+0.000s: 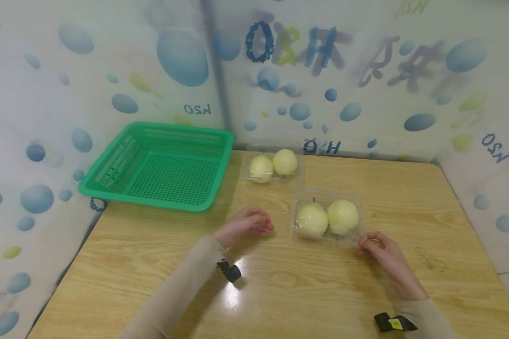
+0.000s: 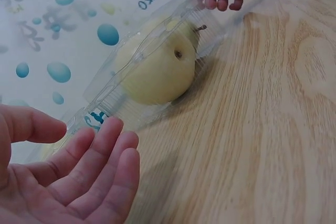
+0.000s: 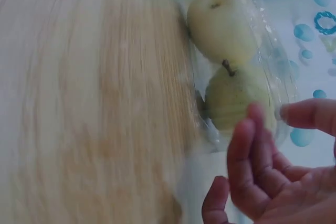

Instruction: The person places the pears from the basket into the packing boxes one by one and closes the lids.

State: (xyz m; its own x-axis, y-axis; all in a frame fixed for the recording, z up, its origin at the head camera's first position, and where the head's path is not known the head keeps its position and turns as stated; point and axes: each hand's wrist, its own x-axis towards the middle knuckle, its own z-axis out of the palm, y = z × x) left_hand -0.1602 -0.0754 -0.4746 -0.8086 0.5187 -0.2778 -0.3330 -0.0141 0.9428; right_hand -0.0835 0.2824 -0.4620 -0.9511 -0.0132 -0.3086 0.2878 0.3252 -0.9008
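Two clear plastic boxes hold pale yellow pears. The nearer box (image 1: 358,201) stands mid-table with two pears (image 1: 311,220) (image 1: 342,216) inside. My left hand (image 1: 254,225) hovers just left of it, fingers relaxed and holding nothing. In the left wrist view that open palm (image 2: 79,177) faces the box (image 2: 113,95) and a pear (image 2: 157,72). My right hand (image 1: 371,242) is at the box's near right corner. In the right wrist view its thumb and forefinger (image 3: 269,115) sit either side of the box rim (image 3: 273,72), with a gap showing between them.
A second box (image 1: 299,175) with two pears stands further back near the wall. An empty green mesh basket (image 1: 152,201) overhangs the table's back left corner. The wooden table (image 1: 305,287) is walled by bubble-print screens on three sides.
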